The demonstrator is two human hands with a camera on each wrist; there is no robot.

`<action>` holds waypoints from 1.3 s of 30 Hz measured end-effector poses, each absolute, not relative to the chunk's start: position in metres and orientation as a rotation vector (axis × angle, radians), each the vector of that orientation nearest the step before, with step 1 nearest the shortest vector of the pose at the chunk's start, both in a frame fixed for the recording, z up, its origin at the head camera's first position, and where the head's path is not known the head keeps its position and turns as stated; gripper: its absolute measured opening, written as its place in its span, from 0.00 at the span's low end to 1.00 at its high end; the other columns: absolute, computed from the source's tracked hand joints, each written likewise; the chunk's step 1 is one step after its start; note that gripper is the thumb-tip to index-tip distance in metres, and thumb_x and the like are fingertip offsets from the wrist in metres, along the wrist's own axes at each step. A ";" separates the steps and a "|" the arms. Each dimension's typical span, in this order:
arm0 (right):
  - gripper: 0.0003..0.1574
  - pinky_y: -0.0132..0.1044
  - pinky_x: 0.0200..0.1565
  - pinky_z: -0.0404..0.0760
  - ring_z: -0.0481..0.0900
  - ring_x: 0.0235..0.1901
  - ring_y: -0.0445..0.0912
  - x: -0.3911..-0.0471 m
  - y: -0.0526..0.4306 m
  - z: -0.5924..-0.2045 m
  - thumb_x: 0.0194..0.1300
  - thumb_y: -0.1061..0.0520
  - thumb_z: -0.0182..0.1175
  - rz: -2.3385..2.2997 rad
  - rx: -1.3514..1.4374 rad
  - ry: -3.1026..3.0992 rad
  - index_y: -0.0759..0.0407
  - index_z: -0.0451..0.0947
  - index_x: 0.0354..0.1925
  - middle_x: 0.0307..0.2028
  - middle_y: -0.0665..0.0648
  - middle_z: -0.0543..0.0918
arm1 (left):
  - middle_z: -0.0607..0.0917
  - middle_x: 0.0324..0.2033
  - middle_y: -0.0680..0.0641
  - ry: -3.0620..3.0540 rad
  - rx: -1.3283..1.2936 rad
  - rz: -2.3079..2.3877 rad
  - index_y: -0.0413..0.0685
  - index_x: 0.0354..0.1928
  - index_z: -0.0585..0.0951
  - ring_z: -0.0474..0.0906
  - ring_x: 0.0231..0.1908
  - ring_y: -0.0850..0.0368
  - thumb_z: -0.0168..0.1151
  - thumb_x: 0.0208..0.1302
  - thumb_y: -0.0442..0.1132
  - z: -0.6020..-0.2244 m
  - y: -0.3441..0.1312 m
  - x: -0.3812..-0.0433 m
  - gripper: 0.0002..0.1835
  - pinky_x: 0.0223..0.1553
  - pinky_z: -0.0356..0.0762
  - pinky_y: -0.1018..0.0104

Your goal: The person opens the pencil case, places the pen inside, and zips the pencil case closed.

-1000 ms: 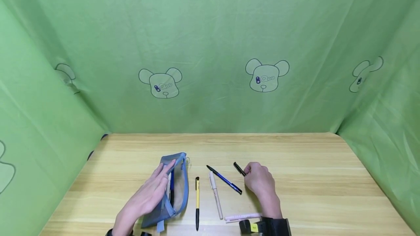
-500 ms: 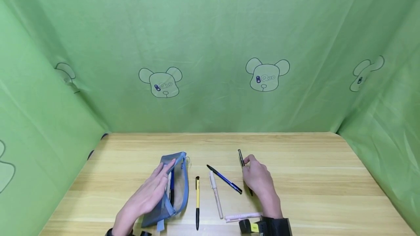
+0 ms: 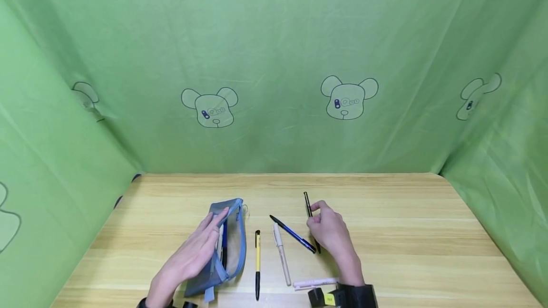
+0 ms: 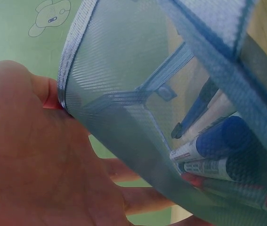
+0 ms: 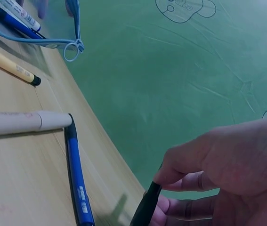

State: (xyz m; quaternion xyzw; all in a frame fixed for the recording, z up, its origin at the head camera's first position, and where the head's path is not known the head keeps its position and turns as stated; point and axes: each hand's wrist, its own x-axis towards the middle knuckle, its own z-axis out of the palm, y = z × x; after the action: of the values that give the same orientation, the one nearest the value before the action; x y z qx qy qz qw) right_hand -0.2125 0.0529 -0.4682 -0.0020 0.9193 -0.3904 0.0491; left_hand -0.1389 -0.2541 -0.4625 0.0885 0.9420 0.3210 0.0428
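In the head view, my left hand (image 3: 194,251) lies along the left side of a blue mesh pencil case (image 3: 241,251), its fingers straight against the mesh. The case gapes at its zip, and several pens and markers (image 4: 213,146) show inside. My right hand (image 3: 336,232) pinches a black pen (image 3: 308,206) between thumb and fingers, low over the table; in the right wrist view part of that pen (image 5: 146,205) shows at the fingertips. Close to its lower end lies a blue pen (image 3: 295,235) with black ends.
Between the case and the right hand, a yellow-and-black pen (image 3: 258,265) and a pale capped pen (image 3: 281,255) lie on the wooden table (image 3: 406,232). A pink pen (image 3: 314,283) is near the right wrist. Green cloth (image 3: 274,61) surrounds the table.
The right hand has turned the black pen more upright in the view and shifted it slightly left, towards the blue pen. My left hand and the pencil case have stayed in place.
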 end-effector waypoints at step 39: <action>0.25 0.34 0.23 0.75 0.72 0.20 0.41 -0.199 0.008 -0.463 0.55 0.67 0.61 -1.222 -0.409 2.688 0.60 0.78 0.54 0.25 0.49 0.77 | 0.52 0.74 0.34 2.871 0.229 0.957 0.53 0.78 0.54 0.47 0.72 0.36 0.24 0.81 0.45 -0.462 -0.251 -0.140 0.27 0.65 0.52 0.30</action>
State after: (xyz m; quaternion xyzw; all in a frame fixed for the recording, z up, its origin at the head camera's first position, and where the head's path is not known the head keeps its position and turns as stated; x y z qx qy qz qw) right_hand -0.1992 0.0077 -0.4633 -0.1366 0.8989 -0.4087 0.0800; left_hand -0.1395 -0.2507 -0.4617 0.0755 0.9446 0.3148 0.0531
